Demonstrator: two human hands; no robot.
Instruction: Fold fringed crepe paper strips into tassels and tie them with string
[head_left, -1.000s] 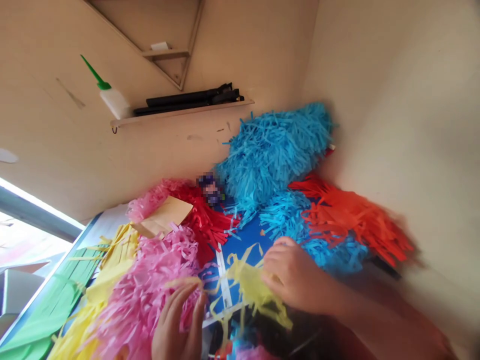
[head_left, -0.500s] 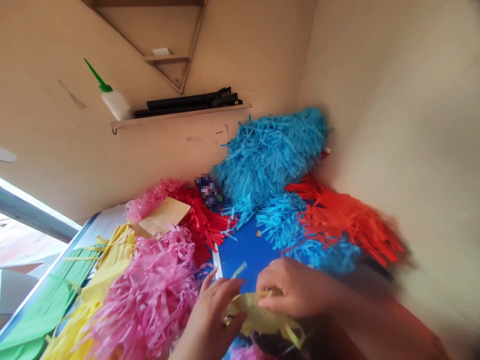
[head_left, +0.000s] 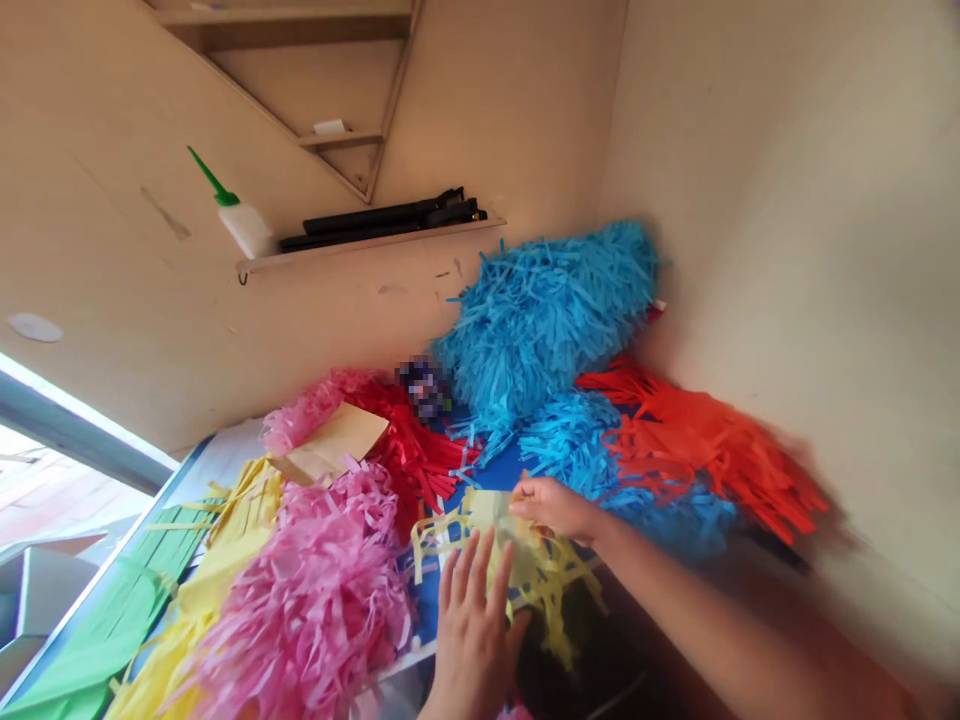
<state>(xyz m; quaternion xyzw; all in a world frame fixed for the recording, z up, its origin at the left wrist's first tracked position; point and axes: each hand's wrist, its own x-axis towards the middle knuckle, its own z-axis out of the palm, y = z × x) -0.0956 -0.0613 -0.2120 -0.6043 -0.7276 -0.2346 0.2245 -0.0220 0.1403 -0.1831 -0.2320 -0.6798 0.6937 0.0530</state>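
A piece of yellow fringed paper (head_left: 540,575) lies on the blue table top (head_left: 495,475) in front of me. My left hand (head_left: 476,625) presses flat on it, fingers stretched out and apart. My right hand (head_left: 551,505) pinches the paper's far edge between thumb and fingers. A pink fringe pile (head_left: 315,600) sits just left of my left hand. Blue fringe (head_left: 544,320) and orange fringe (head_left: 705,450) are heaped behind my right hand.
Red fringe (head_left: 416,450), a tan cardboard piece (head_left: 334,445), yellow strips (head_left: 217,560) and green paper (head_left: 105,620) cover the left of the table. A glue bottle with a green nozzle (head_left: 244,220) and a black object (head_left: 386,215) rest on a wall shelf. Walls close in behind and right.
My right hand has carried the yellow paper's edge farther up the table, spreading it out. My left hand has flattened onto the paper. The view tilted slightly.
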